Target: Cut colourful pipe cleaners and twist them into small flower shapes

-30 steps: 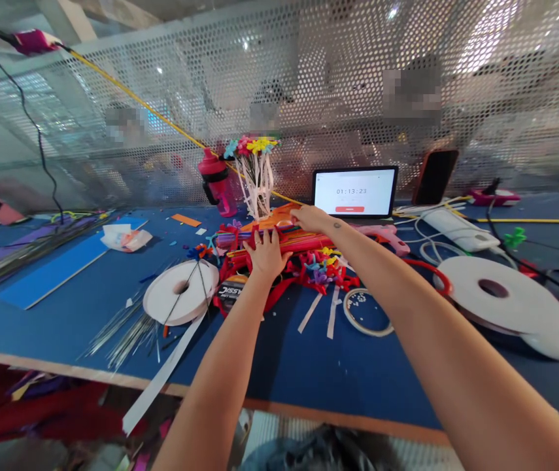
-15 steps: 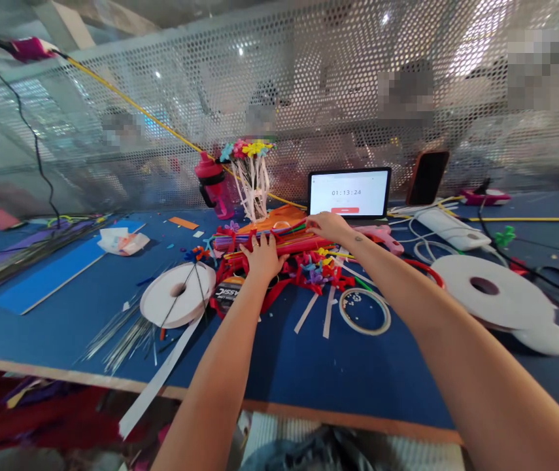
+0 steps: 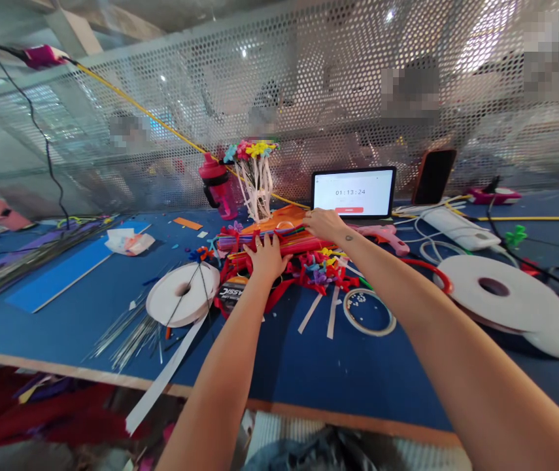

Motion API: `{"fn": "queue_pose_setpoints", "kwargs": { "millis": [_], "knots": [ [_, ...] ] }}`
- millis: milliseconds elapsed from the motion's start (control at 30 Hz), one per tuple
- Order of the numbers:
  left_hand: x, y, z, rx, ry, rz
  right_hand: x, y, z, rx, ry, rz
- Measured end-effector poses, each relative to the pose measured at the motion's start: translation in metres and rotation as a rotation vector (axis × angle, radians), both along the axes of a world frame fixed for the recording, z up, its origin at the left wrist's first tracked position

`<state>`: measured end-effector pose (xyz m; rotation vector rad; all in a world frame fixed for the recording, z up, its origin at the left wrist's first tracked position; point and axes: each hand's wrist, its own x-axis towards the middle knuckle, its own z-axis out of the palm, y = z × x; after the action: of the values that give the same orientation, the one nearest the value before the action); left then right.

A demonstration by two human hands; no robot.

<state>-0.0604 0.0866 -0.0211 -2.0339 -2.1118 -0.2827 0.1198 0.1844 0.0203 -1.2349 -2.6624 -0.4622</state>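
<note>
My left hand (image 3: 266,256) lies flat, fingers spread, on a bundle of coloured pipe cleaners (image 3: 259,239) in the middle of the blue table (image 3: 308,366). My right hand (image 3: 325,224) reaches further back and rests on the right end of the same bundle, fingers curled down onto it. Small pipe-cleaner flowers (image 3: 321,268) are heaped just right of my left hand. An orange sheet (image 3: 279,218) lies behind the bundle.
A tablet (image 3: 354,191) showing a timer stands behind my right hand. White tape rolls (image 3: 184,293) (image 3: 492,291), a tape ring (image 3: 369,312), thin wires (image 3: 127,330), a pink bottle (image 3: 216,182), a flower bunch (image 3: 255,176), a pink glue gun (image 3: 380,234), a phone (image 3: 436,175) and cables (image 3: 529,261) surround the pile. A perforated screen (image 3: 308,98) closes the back.
Both hands stay on the bundle; my right hand shifted slightly along its right end. The tablet timer advanced by one second. The view swayed a little.
</note>
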Motion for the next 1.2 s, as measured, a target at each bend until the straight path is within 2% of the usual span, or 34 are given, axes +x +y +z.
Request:
{"fn": "queue_pose_setpoints", "kwargs": {
  "millis": [100,167,400,533,833,1200],
  "knots": [
    [0.000,0.000,-0.002,0.009,0.008,0.002,-0.006,-0.002,0.003,0.018,-0.096,0.103],
    [0.000,0.000,-0.003,0.011,0.014,0.003,-0.009,-0.001,0.007,0.011,-0.123,0.123],
    [0.001,0.001,-0.004,0.006,0.005,0.009,0.001,0.015,0.021,-0.140,-0.067,0.028],
    [0.000,0.002,-0.006,0.028,0.000,-0.002,0.006,0.015,0.023,-0.183,-0.058,-0.010],
    [0.000,0.003,-0.006,0.023,0.006,-0.003,-0.016,0.008,0.020,-0.069,-0.165,-0.027],
    [0.003,-0.003,0.000,0.006,0.009,0.002,-0.013,0.006,0.008,0.031,-0.217,-0.030]
  ]
}}
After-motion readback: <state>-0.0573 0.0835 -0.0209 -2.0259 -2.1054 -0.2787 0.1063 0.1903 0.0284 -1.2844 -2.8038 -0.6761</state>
